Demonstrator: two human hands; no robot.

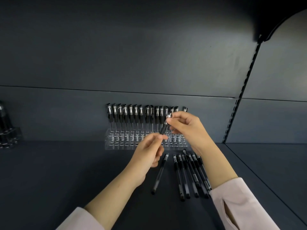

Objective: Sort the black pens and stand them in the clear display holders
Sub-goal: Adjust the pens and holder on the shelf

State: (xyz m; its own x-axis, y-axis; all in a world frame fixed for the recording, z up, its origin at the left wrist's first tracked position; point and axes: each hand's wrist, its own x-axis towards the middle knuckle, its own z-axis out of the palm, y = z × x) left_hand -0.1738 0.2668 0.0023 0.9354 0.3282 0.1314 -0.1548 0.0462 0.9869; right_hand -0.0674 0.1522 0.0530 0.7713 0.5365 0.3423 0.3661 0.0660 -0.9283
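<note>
Both hands pinch one black pen (165, 126) in front of the clear holder (116, 143): left hand (147, 153) grips its lower end, right hand (186, 128) its capped top, tilted up-right.

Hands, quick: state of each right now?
Left hand: fingers pinch the lower end of a black pen.
Right hand: fingers pinch the same pen's upper end.

left holder (10, 135): cut by edge | loose pens (195, 177): partly under right arm (216, 165)
</note>
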